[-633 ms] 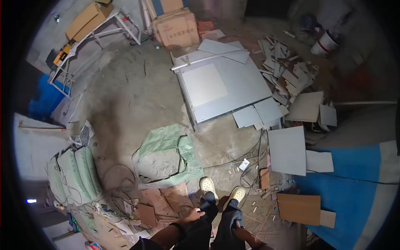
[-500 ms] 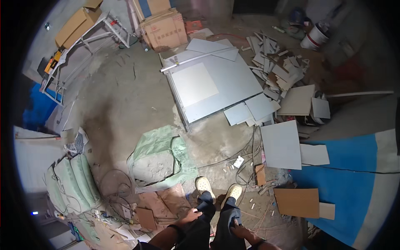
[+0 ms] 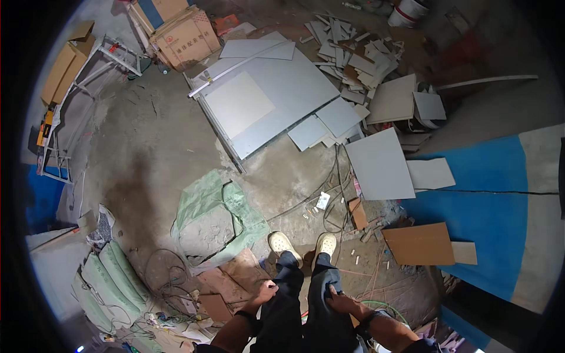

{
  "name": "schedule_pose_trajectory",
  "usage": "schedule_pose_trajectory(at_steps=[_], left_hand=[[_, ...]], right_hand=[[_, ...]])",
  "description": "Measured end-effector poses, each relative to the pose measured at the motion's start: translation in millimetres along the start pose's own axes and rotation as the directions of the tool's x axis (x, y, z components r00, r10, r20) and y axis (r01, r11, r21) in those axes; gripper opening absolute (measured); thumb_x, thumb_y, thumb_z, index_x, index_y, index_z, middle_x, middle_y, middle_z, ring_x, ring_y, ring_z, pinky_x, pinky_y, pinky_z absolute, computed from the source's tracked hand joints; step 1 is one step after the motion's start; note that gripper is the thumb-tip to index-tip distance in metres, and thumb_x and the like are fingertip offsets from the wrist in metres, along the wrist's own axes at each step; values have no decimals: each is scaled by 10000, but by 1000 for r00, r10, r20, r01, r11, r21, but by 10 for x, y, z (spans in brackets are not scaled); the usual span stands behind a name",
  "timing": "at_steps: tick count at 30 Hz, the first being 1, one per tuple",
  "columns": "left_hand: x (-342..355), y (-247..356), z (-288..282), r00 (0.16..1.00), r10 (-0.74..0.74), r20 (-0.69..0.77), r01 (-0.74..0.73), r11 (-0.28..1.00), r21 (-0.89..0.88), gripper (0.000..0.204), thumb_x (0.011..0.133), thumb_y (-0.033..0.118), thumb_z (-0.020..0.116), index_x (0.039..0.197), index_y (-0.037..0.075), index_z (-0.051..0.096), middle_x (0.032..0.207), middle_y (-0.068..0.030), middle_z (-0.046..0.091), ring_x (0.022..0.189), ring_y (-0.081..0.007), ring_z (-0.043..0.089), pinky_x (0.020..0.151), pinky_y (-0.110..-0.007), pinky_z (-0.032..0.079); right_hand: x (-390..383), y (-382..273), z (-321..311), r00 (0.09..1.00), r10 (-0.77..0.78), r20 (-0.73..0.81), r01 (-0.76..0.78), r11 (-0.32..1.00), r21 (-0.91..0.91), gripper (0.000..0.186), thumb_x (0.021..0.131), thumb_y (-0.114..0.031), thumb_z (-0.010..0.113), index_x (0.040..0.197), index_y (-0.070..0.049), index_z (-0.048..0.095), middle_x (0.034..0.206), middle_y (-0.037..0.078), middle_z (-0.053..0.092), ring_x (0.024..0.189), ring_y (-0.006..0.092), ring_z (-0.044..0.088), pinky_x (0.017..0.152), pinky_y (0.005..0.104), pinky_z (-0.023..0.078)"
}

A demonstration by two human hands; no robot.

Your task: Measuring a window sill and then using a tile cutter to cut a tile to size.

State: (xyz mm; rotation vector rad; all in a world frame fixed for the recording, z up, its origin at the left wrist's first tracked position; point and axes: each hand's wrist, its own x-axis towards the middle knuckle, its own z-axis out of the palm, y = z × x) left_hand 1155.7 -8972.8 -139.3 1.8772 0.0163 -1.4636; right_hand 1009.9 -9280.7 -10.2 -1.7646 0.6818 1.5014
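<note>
My left hand [image 3: 268,290] is closed at the outer side of my dark trousers [image 3: 284,306], its fingers curled in against the cloth of the left leg. On the other leg my right hand [image 3: 340,301] grips the fabric, with the thumb showing on top and the other fingers mostly hidden. Below the hands, my feet in pale clogs [image 3: 325,244] stand on the bare floor. Just ahead and to the left lies an opened green woven sack [image 3: 250,220] with grey powder [image 3: 207,234] in it.
A large grey tile [image 3: 294,76] with a tile cutter rail [image 3: 226,75] lies ahead. Broken tile pieces [image 3: 365,62] are heaped beyond it. Cables [image 3: 338,194] run near my right foot. Full green sacks [image 3: 112,276] stand at left; a blue sheet [image 3: 477,217] spreads at right.
The view has turned and tilted, so the tiles, boxes and tool bench sit farther left and higher. Both hands stay on the trouser legs.
</note>
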Motion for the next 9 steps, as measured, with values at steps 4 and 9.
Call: schedule_pose_trajectory(at_steps=[4,9], left_hand=[[-51,133,-57,1000,8,6,-9,997,72,264,854,268,669,880,6,654,682,-81,655,626,-153,616,605,-321,489],[-110,421,-81,998,-48,46,44,996,78,302,869,325,659,829,26,641,669,-55,637,614,-133,589,577,-319,473]], right_hand=[[64,62,53,1000,-17,9,18,999,-42,785,944,-529,376,1533,-108,72,1264,400,486,1200,494,500,1055,505,360],[65,140,146,999,-24,-43,25,999,20,780,934,-562,379,1534,-136,118,1250,442,460,1198,539,477,1060,563,336]])
